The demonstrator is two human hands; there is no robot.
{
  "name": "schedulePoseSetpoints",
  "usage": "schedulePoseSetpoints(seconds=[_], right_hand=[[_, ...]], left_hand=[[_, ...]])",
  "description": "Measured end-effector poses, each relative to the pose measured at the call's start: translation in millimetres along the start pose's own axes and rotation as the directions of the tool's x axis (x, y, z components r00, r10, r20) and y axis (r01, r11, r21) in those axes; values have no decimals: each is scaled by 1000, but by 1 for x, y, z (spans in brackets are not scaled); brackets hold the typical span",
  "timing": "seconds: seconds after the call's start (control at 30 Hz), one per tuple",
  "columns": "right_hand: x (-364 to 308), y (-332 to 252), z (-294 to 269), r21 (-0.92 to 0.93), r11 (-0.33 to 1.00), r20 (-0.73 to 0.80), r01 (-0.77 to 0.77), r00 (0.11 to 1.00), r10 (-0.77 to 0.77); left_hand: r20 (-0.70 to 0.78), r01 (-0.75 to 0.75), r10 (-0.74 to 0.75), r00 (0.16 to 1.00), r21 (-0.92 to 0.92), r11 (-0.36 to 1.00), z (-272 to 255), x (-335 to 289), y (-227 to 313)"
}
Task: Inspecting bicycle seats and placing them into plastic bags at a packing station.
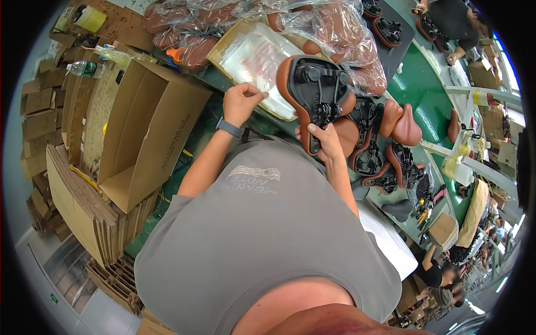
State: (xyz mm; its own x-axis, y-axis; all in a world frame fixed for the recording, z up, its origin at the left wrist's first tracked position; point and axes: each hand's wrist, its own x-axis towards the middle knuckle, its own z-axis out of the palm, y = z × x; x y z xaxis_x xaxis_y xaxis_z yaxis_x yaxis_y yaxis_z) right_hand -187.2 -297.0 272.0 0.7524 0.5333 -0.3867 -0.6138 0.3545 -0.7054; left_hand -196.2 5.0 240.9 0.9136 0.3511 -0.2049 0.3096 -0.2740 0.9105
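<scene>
My right hand (325,142) grips the narrow nose end of a brown bicycle saddle (286,84), its black underside with springs and clamp turned up toward me. The saddle is held up in front of a shallow carton (226,46) of flat clear plastic bags (251,58). At the near left edge of these bags is my left hand (240,103), thumb and forefinger pinched together on a bag's edge. A dark watch band sits on that wrist. Right of the held saddle lie several more brown saddles (368,159), some underside up, others with the smooth top (406,127) showing.
Several saddles wrapped in clear plastic (340,28) are heaped at the back of the green table (416,78). To my left stand an open cardboard box (159,120) and stacked flat cardboard (84,201). A co-worker (455,25) is at the far right; hand tools (423,209) lie nearer.
</scene>
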Motion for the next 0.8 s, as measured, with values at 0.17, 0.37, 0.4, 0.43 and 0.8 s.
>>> schedulePoseSetpoints(seconds=[0.17,0.37,0.4,0.43,0.8], right_hand=[[29,17,76,-63,981,67,-185,980,189],[66,60,145,-3,956,53,-293,955,292],[71,68,162,22,955,72,-297,953,294],[77,72,182,49,952,91,-302,950,297],[135,149,361,-12,979,262,-204,944,200]], left_hand=[[259,-76,81,963,-28,997,-20,-45,12],[602,519,-192,775,-433,737,-140,-73,-15],[583,545,-191,790,-524,655,-159,-80,-24],[562,560,-192,804,-608,563,-179,-86,-29],[-104,-158,-292,951,-973,-167,-460,-131,-131]])
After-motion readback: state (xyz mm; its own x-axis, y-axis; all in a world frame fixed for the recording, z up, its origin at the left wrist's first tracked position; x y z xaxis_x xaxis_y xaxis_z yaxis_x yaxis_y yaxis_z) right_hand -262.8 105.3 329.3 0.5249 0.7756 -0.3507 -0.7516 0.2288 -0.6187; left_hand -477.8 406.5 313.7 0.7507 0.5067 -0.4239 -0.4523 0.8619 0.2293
